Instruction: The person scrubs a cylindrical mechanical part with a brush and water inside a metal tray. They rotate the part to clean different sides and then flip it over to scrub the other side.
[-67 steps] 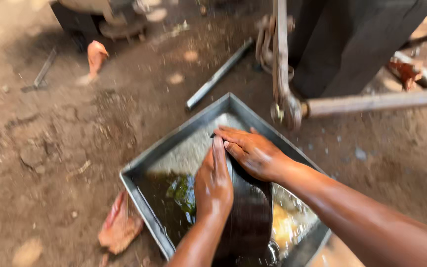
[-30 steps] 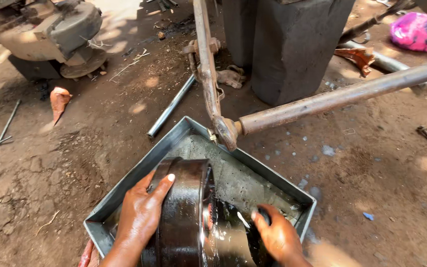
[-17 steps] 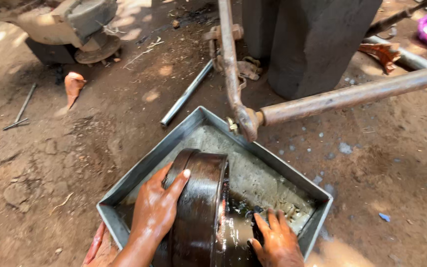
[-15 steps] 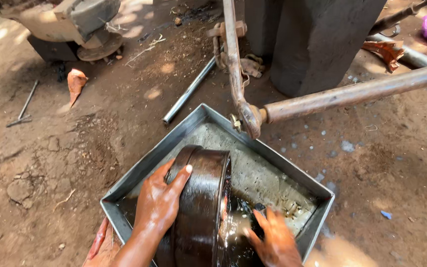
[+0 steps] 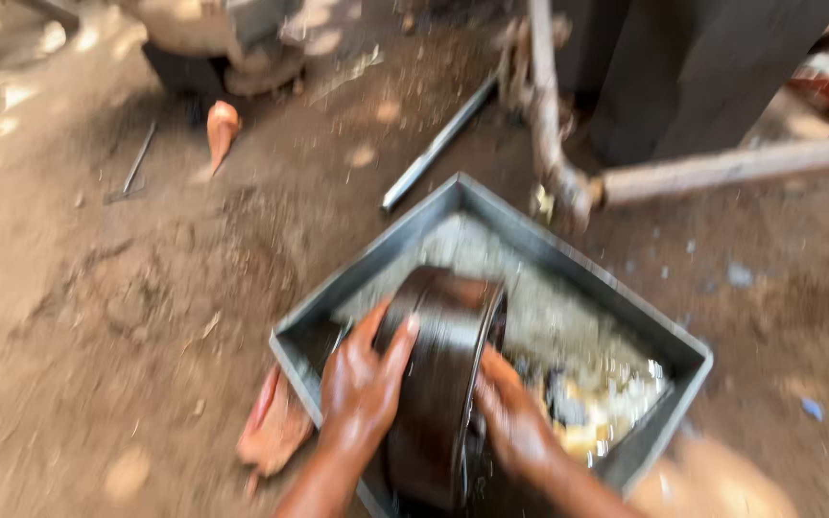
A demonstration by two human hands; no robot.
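Head view, blurred: dark metal drum [image 5: 443, 384], round and heavy-looking, lower centre of the frame, standing on its edge inside a square grey metal tray [image 5: 491, 206]; upright presumably so its rim and faces can be reached and turned in the tray's liquid; left hand [image 5: 362, 379] laid flat against the drum's outer curved band, fingers spread, steadying it from the left side; right hand [image 5: 510, 412] on the drum's open face at lower right, fingers seemingly curled against the rim, though blur keeps the exact grip unclear; tray resting on the bare dirt ground [image 5: 98, 317], its floor wet and glinting at the right, apparently holding wash liquid and catching the run-off; reddish rag [image 5: 275, 432] on the ground touching the tray's left corner, within easy reach; metal rod [image 5: 438, 144] lying on the ground above the tray; rusty pipe frame [image 5: 722, 168] crossing the upper right, just beyond the tray's far corner; orange scrap [image 5: 221, 129] at upper left, well apart.
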